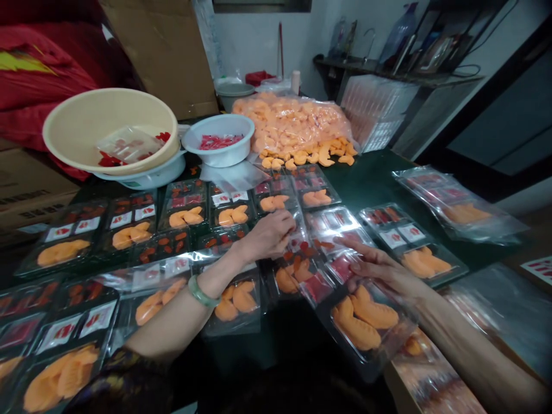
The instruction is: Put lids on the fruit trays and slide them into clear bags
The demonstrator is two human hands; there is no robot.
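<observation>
My right hand (379, 267) grips the upper side of a clear plastic tray (371, 371), which is tilted above the table's near edge. Orange curved pieces (364, 322) fill the tray's lower compartment, with red sachets (342, 267) and small red pieces further up. My left hand (273, 233), with a green bangle at the wrist, is closed over the middle trays, left of the held one. What its fingers pinch, if anything, is hidden. Beneath my left wrist sits another tray of orange pieces (237, 299).
Filled trays (64, 253) cover the table's left and middle. Behind them stand a cream basin (64, 132), a white bowl of red sachets (228, 155) and a bag of orange pieces (297, 121). Bagged trays (457, 201) lie right; an open carton (435, 374) sits below my right forearm.
</observation>
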